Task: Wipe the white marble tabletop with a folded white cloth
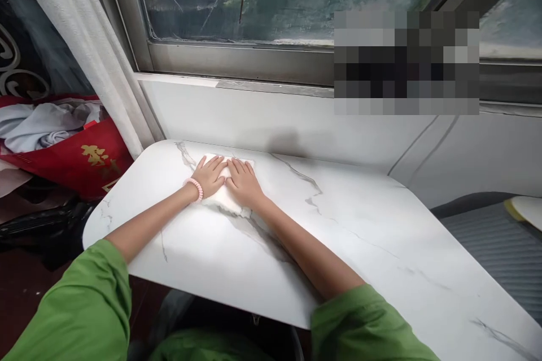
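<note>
A white cloth (226, 201) lies on the white marble-patterned table (203, 254), near its far edge. My left hand (209, 176) rests flat on the cloth's left part, fingers stretched out, with a pink bead bracelet at the wrist. Close beside it, my right hand (243, 181) presses flat on the right part, its fingers extended too. The two hands nearly touch at the thumbs. Much of the cloth is hidden under them.
Behind the table stand a white wall (237, 110) and a window (254, 5). A white curtain (80, 28) hangs at left, by a red bag (80, 158) stuffed with light fabric (46, 124). A grey ribbed seat (491, 242) is at right.
</note>
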A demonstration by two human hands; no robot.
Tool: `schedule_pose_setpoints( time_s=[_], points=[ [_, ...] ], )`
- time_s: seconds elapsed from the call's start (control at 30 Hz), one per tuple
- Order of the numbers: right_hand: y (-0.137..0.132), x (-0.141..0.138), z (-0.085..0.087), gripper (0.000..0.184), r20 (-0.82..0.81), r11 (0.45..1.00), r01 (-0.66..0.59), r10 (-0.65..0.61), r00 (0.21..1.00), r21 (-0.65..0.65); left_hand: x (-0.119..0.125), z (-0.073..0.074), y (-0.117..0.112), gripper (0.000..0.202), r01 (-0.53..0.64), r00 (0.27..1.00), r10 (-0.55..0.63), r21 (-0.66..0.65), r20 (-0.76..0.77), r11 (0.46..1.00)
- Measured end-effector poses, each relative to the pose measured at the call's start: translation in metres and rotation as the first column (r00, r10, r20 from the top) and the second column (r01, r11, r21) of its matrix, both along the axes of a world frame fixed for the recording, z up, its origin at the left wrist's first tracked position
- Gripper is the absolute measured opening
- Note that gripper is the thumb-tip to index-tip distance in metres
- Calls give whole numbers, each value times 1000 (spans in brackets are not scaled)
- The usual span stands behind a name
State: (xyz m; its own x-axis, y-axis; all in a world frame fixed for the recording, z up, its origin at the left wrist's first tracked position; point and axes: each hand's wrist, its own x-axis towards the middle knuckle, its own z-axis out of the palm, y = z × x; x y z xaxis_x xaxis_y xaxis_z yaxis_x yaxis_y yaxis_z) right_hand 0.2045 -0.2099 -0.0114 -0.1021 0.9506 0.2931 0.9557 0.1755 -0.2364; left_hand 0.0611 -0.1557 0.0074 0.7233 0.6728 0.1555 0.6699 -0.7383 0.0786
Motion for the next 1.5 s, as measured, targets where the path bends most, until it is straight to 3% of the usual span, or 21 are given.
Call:
schedule_pose_setpoints(
  time_s=[0.37, 0.53, 0.8, 0.93, 1.03, 1.17, 1.33, 1.5],
  points=[
    [-158, 5, 5, 59, 54, 999, -46, 46, 997, 3, -5, 0, -143, 53, 219, 975, -222, 87, 23, 972],
    [-191, 15, 5, 63, 49, 1000, -17, 17, 999, 4, 7, 6, -165, 52, 281, 956, -283, 34, 71, 959],
    [-184, 24, 10, 60, 66, 997, -24, 29, 997, -72, 21, 8, -150, 50, 334, 939, -332, -11, 88, 942],
    [-163, 30, 12, 59, 49, 987, 12, -4, 999, -161, 28, 6, -135, 51, 322, 944, -319, -22, 82, 947],
    [-130, 38, 13, 59, 13, 972, 96, -96, 995, -214, 43, 4, -111, 49, 296, 954, -295, -22, 61, 955],
    [-77, 55, 9, 56, -20, 968, 217, -222, 975, -126, 72, 1, -63, 46, 264, 963, -262, -15, 58, 965],
    [-20, 89, 6, 50, -18, 986, 167, -167, 986, 10, 111, -2, -7, 41, 199, 975, -199, 12, 99, 980],
    [15, 114, 5, 44, -8, 966, 245, -246, 969, 86, 139, -3, 29, 32, 202, 969, -203, 18, 141, 979]
  ],
)
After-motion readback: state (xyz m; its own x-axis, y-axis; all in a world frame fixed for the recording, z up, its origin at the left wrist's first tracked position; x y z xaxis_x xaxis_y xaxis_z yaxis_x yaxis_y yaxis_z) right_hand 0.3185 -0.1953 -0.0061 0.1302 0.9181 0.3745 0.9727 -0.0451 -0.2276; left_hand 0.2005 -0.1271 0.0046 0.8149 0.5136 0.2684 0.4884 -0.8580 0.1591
